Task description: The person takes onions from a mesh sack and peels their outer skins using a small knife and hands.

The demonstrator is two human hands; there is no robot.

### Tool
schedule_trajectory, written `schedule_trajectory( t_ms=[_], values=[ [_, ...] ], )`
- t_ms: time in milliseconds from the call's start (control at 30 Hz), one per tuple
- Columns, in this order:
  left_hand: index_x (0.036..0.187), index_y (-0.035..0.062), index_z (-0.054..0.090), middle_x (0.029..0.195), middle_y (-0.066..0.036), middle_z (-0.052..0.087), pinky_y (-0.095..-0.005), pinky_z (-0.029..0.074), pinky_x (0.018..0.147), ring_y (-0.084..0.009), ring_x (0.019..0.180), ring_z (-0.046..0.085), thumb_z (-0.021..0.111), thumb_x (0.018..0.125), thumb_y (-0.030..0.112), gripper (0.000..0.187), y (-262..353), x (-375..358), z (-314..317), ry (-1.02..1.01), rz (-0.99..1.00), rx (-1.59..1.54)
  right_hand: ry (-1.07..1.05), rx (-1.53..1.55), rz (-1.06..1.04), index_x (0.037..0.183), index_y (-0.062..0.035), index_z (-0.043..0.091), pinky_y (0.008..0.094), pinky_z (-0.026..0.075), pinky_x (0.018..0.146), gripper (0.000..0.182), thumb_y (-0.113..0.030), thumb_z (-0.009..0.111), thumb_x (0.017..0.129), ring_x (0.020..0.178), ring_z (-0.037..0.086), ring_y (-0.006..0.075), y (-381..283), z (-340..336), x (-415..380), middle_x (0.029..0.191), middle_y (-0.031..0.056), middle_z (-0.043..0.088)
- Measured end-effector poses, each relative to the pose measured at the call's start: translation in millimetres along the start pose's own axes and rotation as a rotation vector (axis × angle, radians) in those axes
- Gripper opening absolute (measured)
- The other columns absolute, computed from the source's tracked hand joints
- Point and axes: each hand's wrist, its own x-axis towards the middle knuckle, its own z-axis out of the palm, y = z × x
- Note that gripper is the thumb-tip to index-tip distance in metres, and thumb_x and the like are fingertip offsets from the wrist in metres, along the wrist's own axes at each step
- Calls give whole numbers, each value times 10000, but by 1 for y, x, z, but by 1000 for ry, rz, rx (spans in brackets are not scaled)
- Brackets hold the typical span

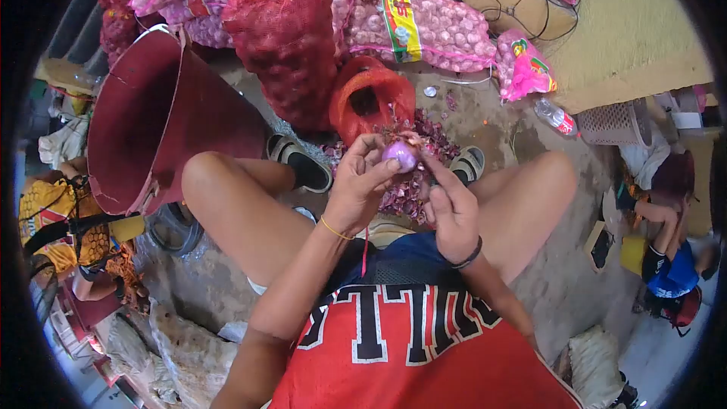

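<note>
My left hand (pixel 357 180) grips a purple onion (pixel 402 156) between thumb and fingers, with loose dry skin at its top. Close by on the right is my right hand (pixel 456 221), its index finger stretched to the onion's side and its other fingers curled. Whatever those curled fingers hold, if anything, is hidden. Below both hands lies a heap of purple onion skins (pixel 404 201) on the floor between my feet. Just beyond the onion, a red mesh sack (pixel 388 89) stands with its mouth open.
A large dark red tub (pixel 140 117) leans at my left. A full red mesh sack (pixel 282 49) stands ahead, beside pink net sacks of bulbs (pixel 454 34). A plastic bottle (pixel 555 117) and a crate (pixel 615 123) are at right. Other people sit at both sides.
</note>
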Motion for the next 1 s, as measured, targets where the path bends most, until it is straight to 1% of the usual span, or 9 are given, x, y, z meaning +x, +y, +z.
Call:
schedule_trajectory(
  t_ms=[33,67,167,467,567,633,667,767,1000],
  values=[
    [1150,66,472,1195,-126,583,-294,512,838,-169,1023,598,695,832,113,391,1,-2,1,-7,9,22,-2,256,179,1412,-70,431,212,365,540,431,-156,468,991,608,447,92,0,0,-4,818,33,528],
    [1169,70,476,1223,-136,573,-264,507,816,-161,1026,592,705,824,137,419,2,-3,0,-11,17,45,-2,371,140,1422,-75,413,162,295,523,427,-190,442,1012,608,377,25,2,0,-3,848,-14,500],
    [1235,58,432,1246,-135,546,-375,501,948,-227,1116,576,656,849,53,446,7,-4,-5,-103,-65,-82,33,433,198,1438,-75,381,170,309,516,448,-196,444,1011,601,384,36,-2,-4,0,848,-1,495],
    [1383,67,383,1314,-117,505,-394,475,1013,-254,1187,546,705,840,142,636,6,-2,3,-179,-8,-265,107,336,138,1470,-76,315,169,320,510,506,-226,452,1006,589,388,34,2,-4,-2,846,-1,488],
    [1413,72,350,1297,-112,513,-367,501,982,-235,1165,561,701,850,158,669,6,-1,7,-89,-56,-279,-41,55,185,1471,-45,299,218,442,619,534,-228,458,995,719,547,93,1,-8,-8,1008,87,586],
    [1414,83,349,1287,-102,518,-344,521,945,-228,1147,572,694,857,160,659,0,0,6,-62,-55,-256,-37,-145,75,1451,-5,312,326,445,914,547,-185,485,964,1104,579,259,3,-4,-4,1315,208,517],
    [1414,88,349,1282,-97,520,-333,531,927,-225,1138,577,691,861,161,655,-2,1,6,-49,-54,-245,-48,-183,49,1445,1,318,340,415,967,546,-169,493,956,1178,541,289,2,-3,-3,1360,220,480],
    [1443,157,317,1269,-67,533,-379,480,982,-230,1164,554,697,859,243,702,-3,0,5,-74,-83,-201,-51,-257,-39,1422,7,355,360,386,1026,538,-124,522,928,1246,505,343,-5,-1,3,1366,228,483],
    [1436,184,332,1281,-40,528,-402,437,1010,-184,1190,520,665,885,220,645,-9,-1,7,-60,-50,-222,-46,-369,-197,1406,-16,396,366,420,989,509,-95,526,920,1203,531,359,0,1,11,1325,218,520]
  ],
)
